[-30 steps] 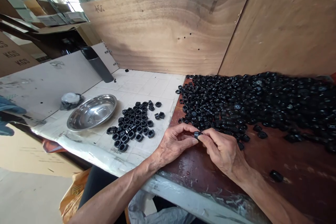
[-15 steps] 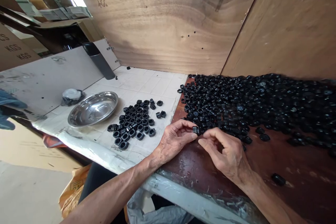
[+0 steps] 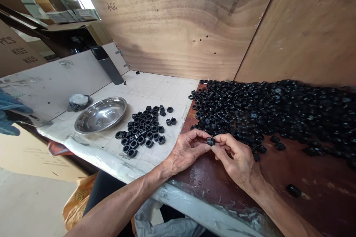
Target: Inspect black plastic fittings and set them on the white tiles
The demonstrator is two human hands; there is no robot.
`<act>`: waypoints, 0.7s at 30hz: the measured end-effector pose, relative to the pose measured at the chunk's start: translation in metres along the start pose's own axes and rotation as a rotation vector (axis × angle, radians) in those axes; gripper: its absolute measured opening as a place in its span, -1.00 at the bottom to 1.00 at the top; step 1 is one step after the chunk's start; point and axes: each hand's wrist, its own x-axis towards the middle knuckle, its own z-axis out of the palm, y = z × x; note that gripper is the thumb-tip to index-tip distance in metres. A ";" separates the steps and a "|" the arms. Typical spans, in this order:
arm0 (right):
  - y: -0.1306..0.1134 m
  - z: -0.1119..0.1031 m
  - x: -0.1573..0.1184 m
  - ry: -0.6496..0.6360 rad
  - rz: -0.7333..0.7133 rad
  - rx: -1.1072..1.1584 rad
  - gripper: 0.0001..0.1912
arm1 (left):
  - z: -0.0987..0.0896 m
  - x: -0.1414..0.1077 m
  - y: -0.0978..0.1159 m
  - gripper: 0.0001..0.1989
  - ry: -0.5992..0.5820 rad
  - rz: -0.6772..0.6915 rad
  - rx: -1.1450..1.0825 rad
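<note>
A small black plastic cap [image 3: 210,141] is pinched between my two hands above the front of the brown board. My left hand [image 3: 187,150] grips its left side with thumb and fingertips. On the other side, the thumb and index finger of my right hand [image 3: 236,157] close on it. Just beyond my fingers spreads a large heap of similar black caps [image 3: 267,107]. Left of my left hand, a cluster of black nut-like rings [image 3: 143,127] lies on the white surface, most with their openings up.
A steel bowl [image 3: 101,115] stands left of the cluster, beside a wrapped bundle [image 3: 79,102]. A dark bottle [image 3: 107,64] leans against the low side panel. Plywood [image 3: 178,33] walls the back. One loose black piece [image 3: 293,190] lies at right; a blue glove [image 3: 12,111] shows at far left.
My right hand's fingertips have closed onto the cap, which my left hand held alone before. The view has shifted slightly.
</note>
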 end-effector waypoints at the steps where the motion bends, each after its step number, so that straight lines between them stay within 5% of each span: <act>1: -0.001 0.002 0.000 -0.017 0.042 0.028 -0.81 | 0.000 -0.001 -0.001 -0.78 -0.002 0.042 0.086; 6: -0.006 0.005 0.002 -0.111 0.264 0.228 -0.75 | -0.003 -0.008 0.002 -0.79 -0.044 0.384 0.655; 9: -0.003 0.000 0.005 -0.197 0.311 0.185 -0.68 | -0.019 -0.018 0.013 -0.76 -0.083 0.422 0.896; 15: 0.015 0.000 0.004 -0.101 0.056 -0.256 -0.90 | -0.069 -0.036 0.034 -0.83 0.302 0.326 1.588; 16: 0.017 0.003 0.003 -0.103 0.008 -0.267 -0.96 | -0.069 -0.036 0.033 -0.81 0.337 0.352 1.619; 21: 0.023 0.020 -0.001 -0.175 -0.186 -0.367 -0.61 | -0.043 -0.015 0.009 -0.78 0.220 0.294 1.403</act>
